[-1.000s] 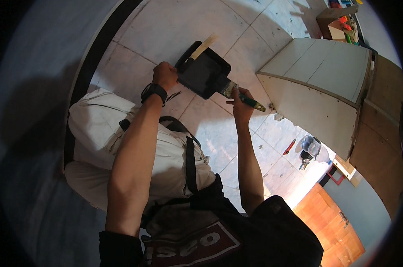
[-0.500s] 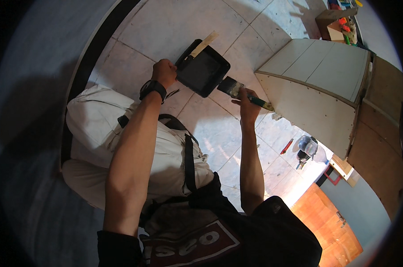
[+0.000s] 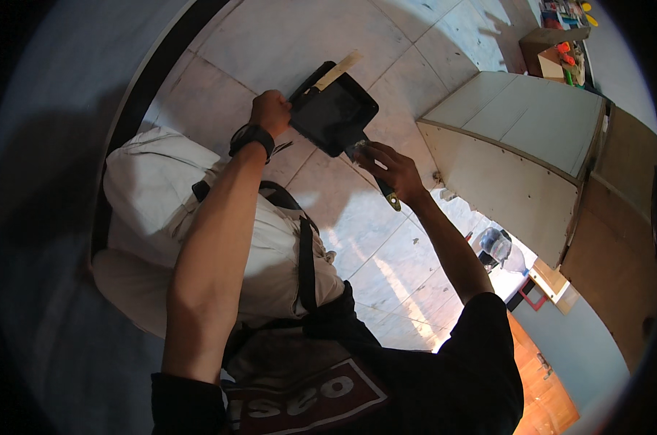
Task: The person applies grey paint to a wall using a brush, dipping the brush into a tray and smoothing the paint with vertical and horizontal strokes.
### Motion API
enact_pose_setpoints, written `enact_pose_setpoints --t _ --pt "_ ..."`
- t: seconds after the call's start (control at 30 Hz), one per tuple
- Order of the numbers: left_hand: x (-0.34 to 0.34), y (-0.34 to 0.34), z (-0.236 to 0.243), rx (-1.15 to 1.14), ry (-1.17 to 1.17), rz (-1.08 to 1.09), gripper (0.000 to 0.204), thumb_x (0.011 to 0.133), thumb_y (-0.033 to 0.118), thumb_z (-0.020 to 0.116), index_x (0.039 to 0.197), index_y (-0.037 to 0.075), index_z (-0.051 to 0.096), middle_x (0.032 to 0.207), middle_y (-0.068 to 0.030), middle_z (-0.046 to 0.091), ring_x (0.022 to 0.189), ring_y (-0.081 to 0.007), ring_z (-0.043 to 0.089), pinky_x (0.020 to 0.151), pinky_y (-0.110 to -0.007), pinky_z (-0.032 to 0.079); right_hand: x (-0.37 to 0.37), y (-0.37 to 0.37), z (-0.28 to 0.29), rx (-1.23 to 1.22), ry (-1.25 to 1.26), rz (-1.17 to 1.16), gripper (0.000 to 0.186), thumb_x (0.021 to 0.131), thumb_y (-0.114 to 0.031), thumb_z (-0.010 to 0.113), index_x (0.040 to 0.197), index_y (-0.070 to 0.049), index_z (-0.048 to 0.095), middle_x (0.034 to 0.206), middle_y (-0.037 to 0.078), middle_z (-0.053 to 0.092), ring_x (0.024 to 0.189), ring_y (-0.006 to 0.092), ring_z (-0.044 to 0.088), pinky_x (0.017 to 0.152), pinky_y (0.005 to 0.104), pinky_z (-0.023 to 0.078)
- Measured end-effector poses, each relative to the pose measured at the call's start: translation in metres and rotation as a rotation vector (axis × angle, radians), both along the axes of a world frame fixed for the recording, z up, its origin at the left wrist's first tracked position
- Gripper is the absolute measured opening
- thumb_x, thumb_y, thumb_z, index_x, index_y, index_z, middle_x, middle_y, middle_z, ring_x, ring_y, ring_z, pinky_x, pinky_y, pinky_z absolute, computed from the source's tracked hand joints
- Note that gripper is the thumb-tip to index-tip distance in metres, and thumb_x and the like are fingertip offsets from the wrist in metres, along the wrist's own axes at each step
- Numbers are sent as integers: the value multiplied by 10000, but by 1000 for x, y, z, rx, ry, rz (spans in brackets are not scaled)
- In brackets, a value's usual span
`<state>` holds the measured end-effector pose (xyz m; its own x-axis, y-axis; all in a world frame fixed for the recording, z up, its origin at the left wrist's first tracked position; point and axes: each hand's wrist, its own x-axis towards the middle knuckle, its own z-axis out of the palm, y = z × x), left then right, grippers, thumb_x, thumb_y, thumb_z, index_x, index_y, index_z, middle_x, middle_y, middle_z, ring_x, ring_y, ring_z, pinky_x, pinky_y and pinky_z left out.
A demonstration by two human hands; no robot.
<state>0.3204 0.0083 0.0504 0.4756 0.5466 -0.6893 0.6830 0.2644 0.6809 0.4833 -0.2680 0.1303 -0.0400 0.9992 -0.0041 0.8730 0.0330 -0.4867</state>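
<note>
A black paint tray (image 3: 312, 136) rests on the tiled floor, with a flat pale wooden strip (image 3: 338, 70) lying across its far left part. My left hand (image 3: 272, 113) is closed on the tray's left edge; a dark watch sits on that wrist. From the right, my right hand (image 3: 391, 168) grips a wide paintbrush (image 3: 391, 197) low on its handle, near the head. The brush's dark head reaches over the tray's near right corner, and its handle end points back toward me. Whether the bristles touch the tray's bottom, I cannot tell.
On the right stands a pale cabinet (image 3: 513, 167). Behind it is a box (image 3: 542, 51) of colourful items. A clear plastic container (image 3: 496, 246) is on the floor below the cabinet. A wall with a black baseboard (image 3: 148, 87) runs along the left, beside my legs.
My right hand has swung the paintbrush left, so its head is now over the tray's corner and its handle points more toward me. The left hand keeps its hold on the tray.
</note>
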Motion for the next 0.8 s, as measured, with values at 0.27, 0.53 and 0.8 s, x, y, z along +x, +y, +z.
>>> enact_pose_setpoints --t 0.27,0.53,0.8 --pt "2 1 -4 40 52 37 135 944 64 693 948 -71 687 899 -198 736 780 -292 763 634 -375 641 11 -6 -8 -66 108 105 523 849 -292 640 1361 -185 652 1455 77 570 1349 316 541 981 398 558" --pt "4 -1 -7 -39 69 60 95 941 -1 640 901 -87 639 926 -178 675 849 -285 727 647 -396 672 19 -21 -2 -98 177 146 498 876 -315 626 1358 -192 642 1477 77 554 1341 319 549 894 412 599" --pt "13 -9 -24 10 85 47 98 922 72 702 925 -23 724 901 -209 742 833 -316 758 705 -401 641 13 -39 19 -99 119 -55 381 881 -167 738 1260 -152 698 1315 97 663 1176 306 658 865 370 606"
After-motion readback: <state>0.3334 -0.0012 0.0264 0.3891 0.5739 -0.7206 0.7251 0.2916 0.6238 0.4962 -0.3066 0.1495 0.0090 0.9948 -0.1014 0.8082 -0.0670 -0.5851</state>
